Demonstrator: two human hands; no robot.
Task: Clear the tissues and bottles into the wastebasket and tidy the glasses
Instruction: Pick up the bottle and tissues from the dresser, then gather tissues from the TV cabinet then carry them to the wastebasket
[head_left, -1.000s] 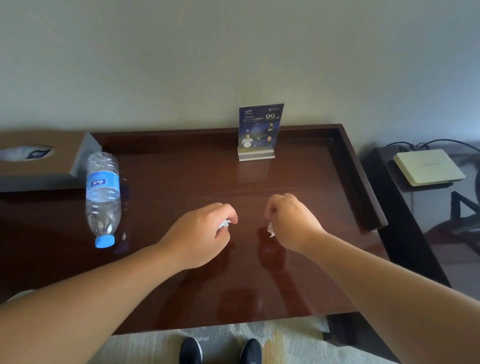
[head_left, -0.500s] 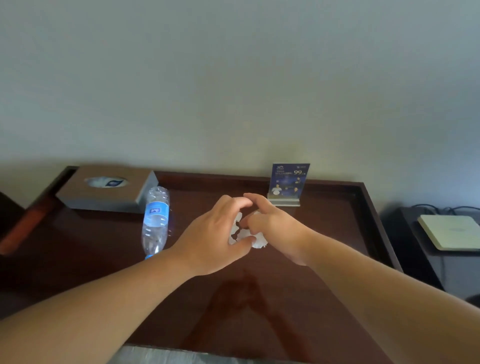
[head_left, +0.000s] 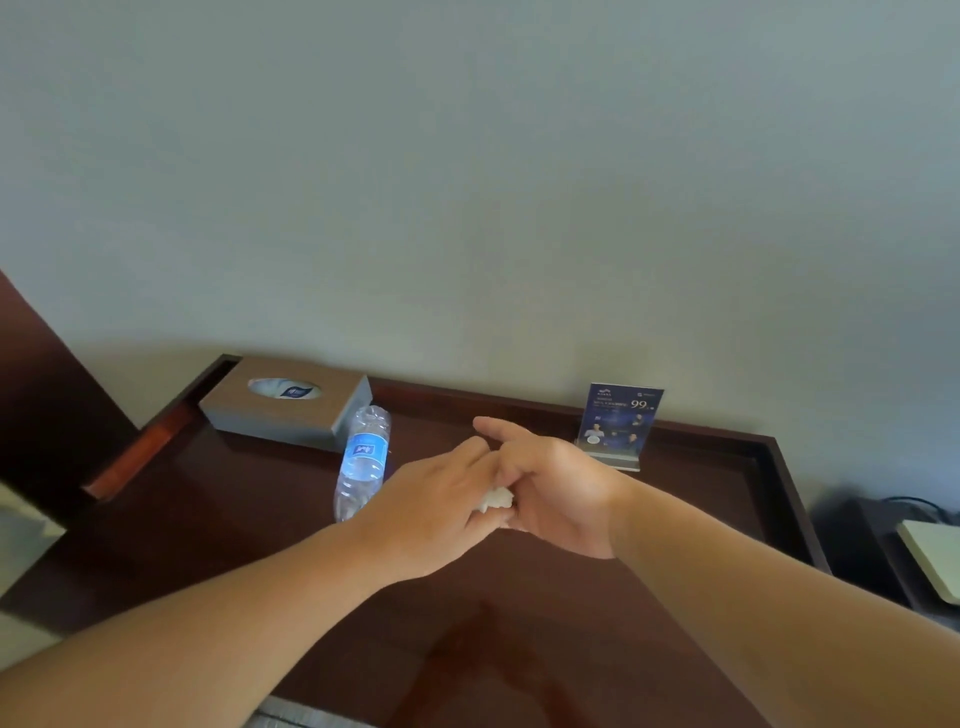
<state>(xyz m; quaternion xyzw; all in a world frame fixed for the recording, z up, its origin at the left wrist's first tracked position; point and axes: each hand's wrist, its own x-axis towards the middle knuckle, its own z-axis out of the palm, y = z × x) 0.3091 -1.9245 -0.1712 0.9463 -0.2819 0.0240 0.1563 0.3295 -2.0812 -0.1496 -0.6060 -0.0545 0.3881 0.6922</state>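
Observation:
My left hand (head_left: 431, 509) and my right hand (head_left: 558, 493) meet above the middle of the dark wooden desk (head_left: 218, 530). Between them sits a wad of crumpled white tissue (head_left: 496, 501), mostly hidden; only a small white patch shows. The left hand's fingers close over it, and the right hand cups it from the other side with its fingers extended. A clear plastic water bottle (head_left: 363, 462) with a blue label lies on its side just left of my left hand. No glasses and no wastebasket are in view.
A grey tissue box (head_left: 291, 410) stands at the back left of the desk. A blue card stand (head_left: 618, 423) sits at the back right. The desk has a raised rim. A white flat device (head_left: 935, 561) lies on a low dark stand to the right.
The hands, each holding a tissue piece apart, came together and pressed the tissue into one wad. The camera tilted up and left, so more wall shows.

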